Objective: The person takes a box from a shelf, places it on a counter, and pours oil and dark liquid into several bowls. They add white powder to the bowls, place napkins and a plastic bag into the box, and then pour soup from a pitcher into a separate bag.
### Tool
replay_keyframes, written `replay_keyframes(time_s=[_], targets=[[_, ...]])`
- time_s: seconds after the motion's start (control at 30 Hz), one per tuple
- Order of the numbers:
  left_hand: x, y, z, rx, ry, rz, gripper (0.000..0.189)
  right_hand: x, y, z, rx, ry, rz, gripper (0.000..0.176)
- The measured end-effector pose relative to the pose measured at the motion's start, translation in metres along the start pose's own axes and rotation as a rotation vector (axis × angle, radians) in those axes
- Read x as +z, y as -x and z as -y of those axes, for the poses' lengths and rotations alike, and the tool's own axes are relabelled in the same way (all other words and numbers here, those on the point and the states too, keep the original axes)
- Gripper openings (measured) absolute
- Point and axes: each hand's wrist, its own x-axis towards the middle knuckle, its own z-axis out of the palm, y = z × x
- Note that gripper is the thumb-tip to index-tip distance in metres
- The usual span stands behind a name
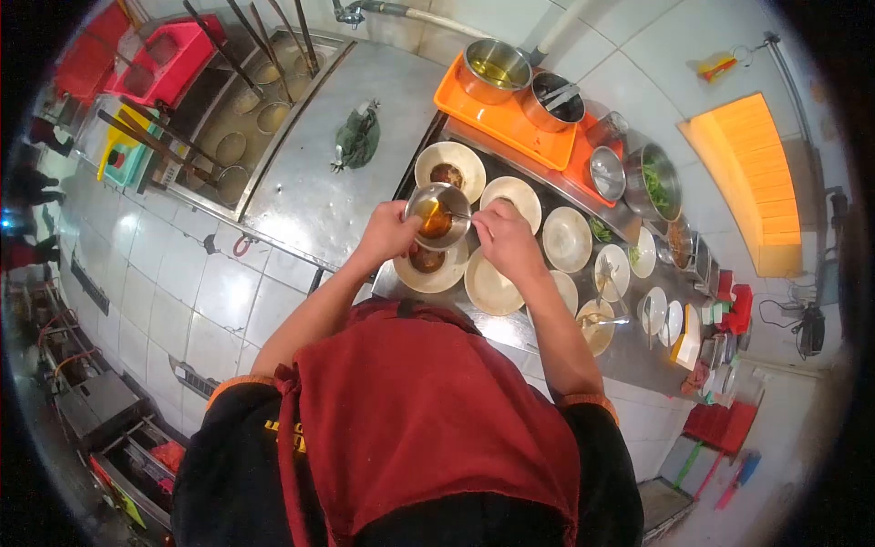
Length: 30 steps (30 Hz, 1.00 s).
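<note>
My left hand (386, 233) is closed on the rim of a small metal bowl (444, 190) with amber, oily liquid in it. A thin spoon (461, 216) reaches into this bowl, its handle pinched in my right hand (507, 239). Below the metal bowl and partly hidden by it is a white bowl with dark sauce (427, 261). Another white bowl (467, 157) with dark sauce stands just beyond. Close to my right hand are more white bowls (492, 290), one of them partly covered by the hand.
At the left, a noodle boiler (251, 155) holds several long-handled strainers. A green cloth (358, 137) lies on the steel counter (296, 196). Metal pots (495, 68) sit on an orange tray (506, 118) at the back. Smaller bowls (597, 326) with spoons stand to the right.
</note>
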Motion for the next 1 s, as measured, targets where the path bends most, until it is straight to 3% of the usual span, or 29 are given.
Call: replay_keyframes(time_s=[0.1, 0.17, 0.2, 0.27, 0.4, 0.47, 0.5, 0.57, 0.8, 0.93, 1.0], targets=[[0.005, -0.003, -0.007, 0.082, -0.071, 0.055, 0.018, 0.008, 0.015, -0.005, 0.110, 0.009, 0.070, 0.010], [0.007, -0.009, 0.002, 0.078, -0.039, 0.059, 0.017, 0.010, 0.022, 0.000, 0.542, -0.366, 0.222, 0.013], [0.006, -0.013, 0.006, 0.080, -0.041, 0.067, 0.017, 0.015, 0.029, -0.006, 0.548, -0.364, 0.216, 0.013], [0.001, -0.018, 0.011, 0.053, 0.032, 0.048, 0.018, 0.024, 0.037, -0.015, 0.826, -0.823, 0.176, 0.015], [-0.023, -0.026, 0.020, 0.032, 0.051, 0.025, 0.017, 0.006, 0.052, 0.019, 0.841, -0.875, -0.019, 0.013], [-0.034, -0.028, 0.020, 0.041, 0.051, 0.002, 0.016, -0.003, 0.060, 0.036, 0.495, -0.394, -0.130, 0.012], [-0.038, -0.027, 0.020, 0.053, 0.056, -0.025, 0.015, -0.006, 0.065, 0.043, 0.506, -0.395, -0.133, 0.012], [-0.042, -0.023, 0.011, 0.050, 0.033, -0.037, 0.014, -0.011, 0.073, 0.055, 0.161, -0.089, -0.248, 0.013], [-0.040, -0.017, 0.001, -0.015, 0.080, -0.059, 0.015, -0.034, 0.081, 0.075, -0.066, 0.159, -0.204, 0.022], [-0.026, -0.009, -0.015, 0.002, 0.063, 0.029, 0.016, -0.033, 0.073, 0.066, -0.048, 0.115, -0.259, 0.018], [-0.014, -0.003, -0.036, -0.039, 0.030, 0.119, 0.017, -0.024, 0.056, 0.053, 0.346, -0.266, -0.212, 0.011]])
